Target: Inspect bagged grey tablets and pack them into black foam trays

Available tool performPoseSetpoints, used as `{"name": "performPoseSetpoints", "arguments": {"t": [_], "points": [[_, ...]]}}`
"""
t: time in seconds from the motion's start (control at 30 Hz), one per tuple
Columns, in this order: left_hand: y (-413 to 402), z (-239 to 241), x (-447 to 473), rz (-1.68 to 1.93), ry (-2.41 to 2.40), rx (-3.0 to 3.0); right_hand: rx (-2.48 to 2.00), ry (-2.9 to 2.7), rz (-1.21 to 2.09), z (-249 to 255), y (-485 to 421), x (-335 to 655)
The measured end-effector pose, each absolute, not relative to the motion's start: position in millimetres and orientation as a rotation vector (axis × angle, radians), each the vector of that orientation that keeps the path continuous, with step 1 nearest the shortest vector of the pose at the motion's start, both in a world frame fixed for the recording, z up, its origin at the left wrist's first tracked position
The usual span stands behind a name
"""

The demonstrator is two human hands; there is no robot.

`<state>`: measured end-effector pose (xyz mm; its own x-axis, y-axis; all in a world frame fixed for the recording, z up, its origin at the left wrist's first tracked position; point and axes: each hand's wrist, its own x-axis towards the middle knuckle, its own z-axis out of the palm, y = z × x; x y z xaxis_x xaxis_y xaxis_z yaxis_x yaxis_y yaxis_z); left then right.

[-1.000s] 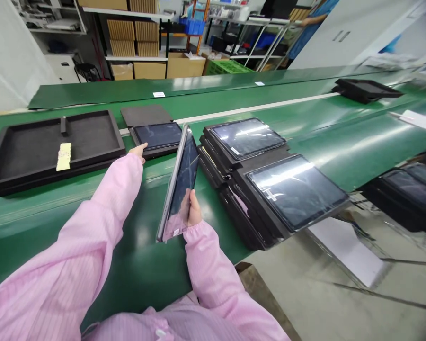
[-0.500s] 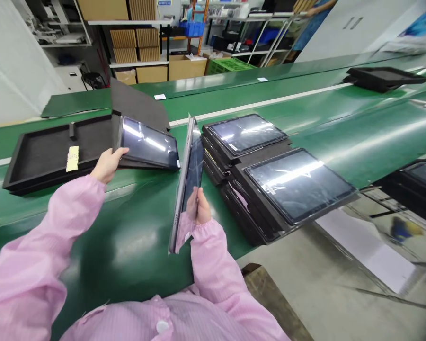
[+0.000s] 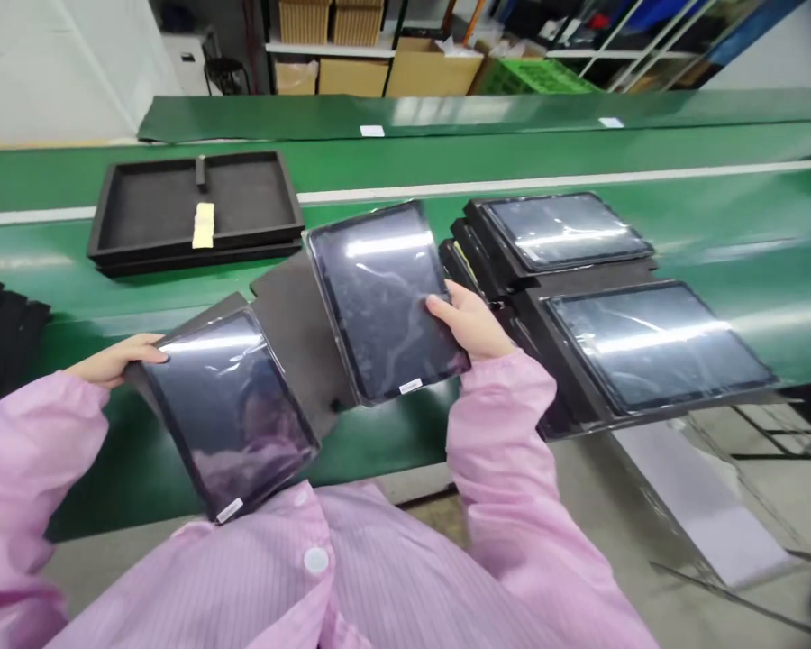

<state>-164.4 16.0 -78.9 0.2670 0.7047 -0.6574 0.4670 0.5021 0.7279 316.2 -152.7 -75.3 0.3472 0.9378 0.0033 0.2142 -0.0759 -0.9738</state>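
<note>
My left hand (image 3: 118, 359) grips the corner of a dark tablet (image 3: 233, 410) in clear film, thumb on top, close to my body. A black foam sheet (image 3: 296, 329) extends from under this tablet to behind the other one. My right hand (image 3: 474, 320) is closed on the right edge of a second film-wrapped tablet (image 3: 382, 302), its thumb on the screen. That tablet is tilted, screen toward me, with a small white label at its lower edge. Whether the sheet touches the second tablet I cannot tell.
Two stacks of black foam trays stand at right, topped by a far tablet (image 3: 568, 230) and a near tablet (image 3: 659, 342). A shallow black tray (image 3: 195, 239) with a yellow note (image 3: 204, 225) lies at back left on the green bench (image 3: 351, 167). Dark foam pieces (image 3: 6, 338) sit far left.
Both tablets have come nearer to me. The right one has turned from edge-on to showing its screen; the left one has moved down, with the foam sheet beneath it. My view has shifted too.
</note>
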Motion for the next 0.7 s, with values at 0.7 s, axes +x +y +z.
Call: {"name": "performPoseSetpoints", "arguments": {"t": [0.7], "points": [[-73,-87,-155,0.733,1.981,2.297,-2.353,-1.178,0.306,-126,-154,245]]}}
